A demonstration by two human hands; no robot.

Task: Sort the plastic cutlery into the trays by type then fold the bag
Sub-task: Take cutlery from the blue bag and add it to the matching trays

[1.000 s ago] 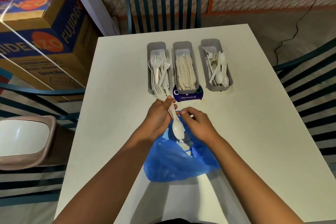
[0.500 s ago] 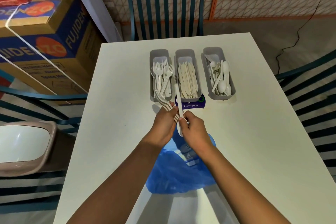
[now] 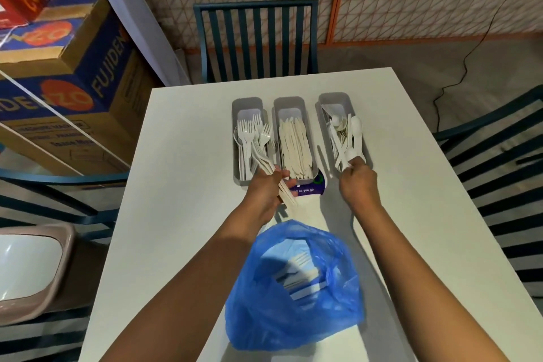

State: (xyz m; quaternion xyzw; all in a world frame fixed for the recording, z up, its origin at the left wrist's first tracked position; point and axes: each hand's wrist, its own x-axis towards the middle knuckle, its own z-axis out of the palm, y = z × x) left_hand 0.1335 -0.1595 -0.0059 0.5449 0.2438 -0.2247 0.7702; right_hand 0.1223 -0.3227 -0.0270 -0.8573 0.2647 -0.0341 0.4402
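Observation:
Three grey trays stand side by side on the white table: a fork tray (image 3: 247, 106), a knife tray (image 3: 289, 103) and a spoon tray (image 3: 336, 99). My left hand (image 3: 266, 189) grips a bundle of white forks (image 3: 269, 167) at the near end of the fork tray. My right hand (image 3: 359, 182) pinches a white spoon (image 3: 352, 153) over the near end of the spoon tray. The blue plastic bag (image 3: 296, 297) lies open near me with white cutlery (image 3: 299, 273) still visible inside.
A purple label card (image 3: 311, 189) lies in front of the knife tray. Blue slatted chairs stand at the far side (image 3: 255, 38), the right (image 3: 499, 161) and the left. Cardboard boxes (image 3: 67, 88) and a beige bin (image 3: 32, 267) sit to the left.
My right hand took the spoon out of the bundle and carried it right to the spoon tray. My left hand moved forward with the forks toward the fork tray.

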